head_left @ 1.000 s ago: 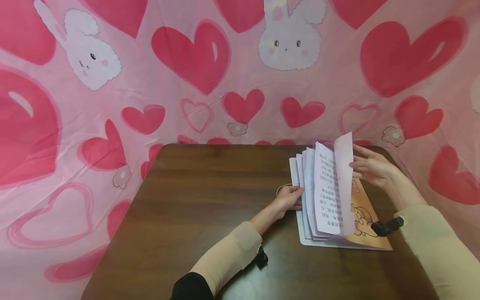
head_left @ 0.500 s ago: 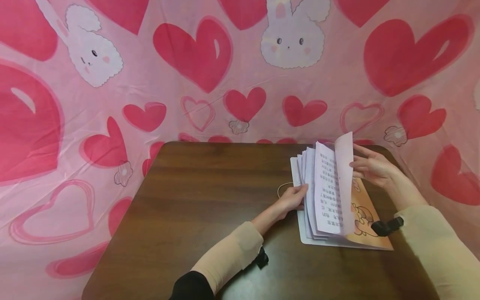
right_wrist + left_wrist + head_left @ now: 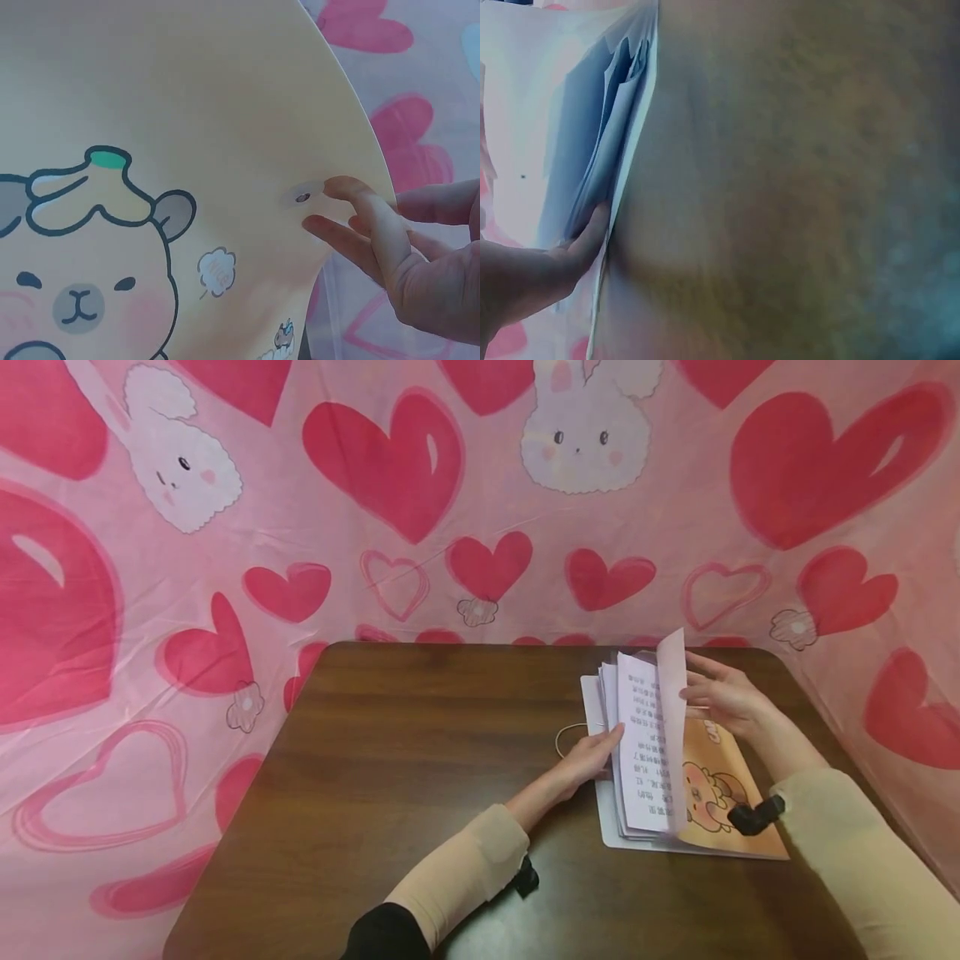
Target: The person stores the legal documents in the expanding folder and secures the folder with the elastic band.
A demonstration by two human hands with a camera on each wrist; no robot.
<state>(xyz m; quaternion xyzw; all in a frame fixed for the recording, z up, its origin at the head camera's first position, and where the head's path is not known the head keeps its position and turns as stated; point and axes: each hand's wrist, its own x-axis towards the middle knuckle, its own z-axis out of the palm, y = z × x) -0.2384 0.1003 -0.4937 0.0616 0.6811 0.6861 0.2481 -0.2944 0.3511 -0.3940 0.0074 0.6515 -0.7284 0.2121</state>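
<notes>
A paper folder stands half open at the table's right side. Its orange cover [image 3: 712, 802] bears a cartoon animal, seen larger in the right wrist view with a small round fastener [image 3: 303, 198]. Inside lie printed sheets [image 3: 645, 768], their text upside down, over a white back panel [image 3: 609, 822]. My left hand [image 3: 587, 758] grips the sheets at their left edge, thumb on top, other fingers largely hidden underneath. My right hand [image 3: 723, 697] pinches the raised edge of the cover, fingers on its orange face. A thin string loop [image 3: 558, 739] sticks out beyond the left hand.
The dark brown wooden table [image 3: 420, 760] stretches to the left of the folder. Right behind it hangs a pink cloth [image 3: 360, 510] with red hearts and white rabbits. A small black device [image 3: 757, 817] sits on the right sleeve, another black device [image 3: 527, 877] on the left.
My right hand has moved left with the folder's cover, and more of the orange face shows. My left hand has shifted slightly right, its thumb farther over the sheets, which lean together more.
</notes>
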